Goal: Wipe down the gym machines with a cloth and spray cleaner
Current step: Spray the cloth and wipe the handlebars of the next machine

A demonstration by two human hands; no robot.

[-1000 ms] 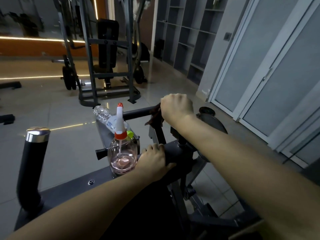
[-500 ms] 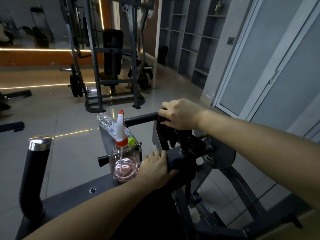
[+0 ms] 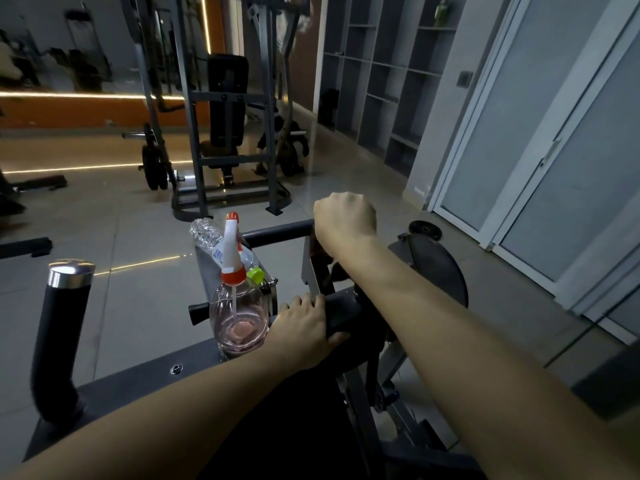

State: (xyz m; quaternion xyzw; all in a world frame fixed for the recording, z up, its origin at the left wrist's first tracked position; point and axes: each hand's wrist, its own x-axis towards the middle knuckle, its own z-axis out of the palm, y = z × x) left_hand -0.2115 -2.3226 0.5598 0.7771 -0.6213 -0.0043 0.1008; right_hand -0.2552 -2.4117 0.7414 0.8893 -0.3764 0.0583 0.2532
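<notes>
Rolled back atop the crossbar (image 3: 277,233) beyond the spray bottle (image 3: 239,317), the right hand (image 3: 344,220) is fisted over the cloth (image 3: 316,244). A padded grip (image 3: 346,310) just beside the bottle is clasped by the left hand (image 3: 304,323), whose wrist could topple the bottle.

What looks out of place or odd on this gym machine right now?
A clear water bottle with a green cap lies on its side on the machine's frame behind the upright spray bottle, which stands beside the left hand gripping a black pad. Neither looks secured, so wiping might knock them off. No spill shows.
</notes>
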